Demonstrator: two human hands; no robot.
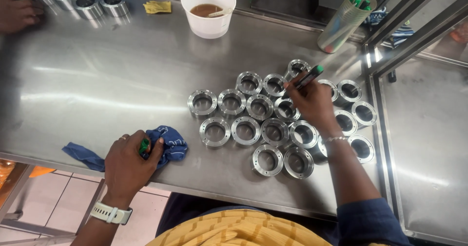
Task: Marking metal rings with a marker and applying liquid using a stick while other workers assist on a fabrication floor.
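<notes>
Nearest, the left hand (127, 162) rests at the near edge of the steel table (97, 80), fingers curled around a small green cap (144, 145), mostly hidden in the fist, and pressing on a blue cloth (170, 141); the cloth's left tail reaches the table edge. Right of it, the right hand (312, 102) pinches a green-capped marker (308, 79), tip hidden among the flanged metal rings (246, 129) clustered on the table; the forearm covers some rings. Bare steel lies open left of the cluster. Farther off stand a white tub of brown liquid (208, 9), a pen holder (346, 22) and a yellow rag (157, 7). Far left, another person's hand (17, 12), cut off, touches more rings (87, 2).
</notes>
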